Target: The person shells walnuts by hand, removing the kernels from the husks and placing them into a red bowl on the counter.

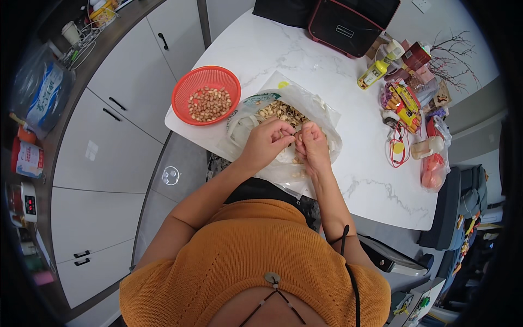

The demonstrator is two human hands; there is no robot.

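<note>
Over an open whitish plastic bag [328, 143], my left hand [268, 143] and my right hand [314, 147] meet fingertip to fingertip. Both are closed in a pinch, and whatever small piece is between the fingers is too hidden to name. Broken peanut shells [284, 113] lie heaped in the bag, just beyond my hands. To the left, a red plastic basket [232, 87] stands near the table's edge. Shelled peanuts [210, 104] with pinkish-brown skins cover its bottom.
The white marbled table [376, 163] carries a black-and-red appliance [343, 30] at the back. Along its right side are a yellow bottle [376, 71], snack packets [403, 103], a red cord [399, 155] and a bag of red fruit [434, 171]. White cabinets [109, 147] stand at left.
</note>
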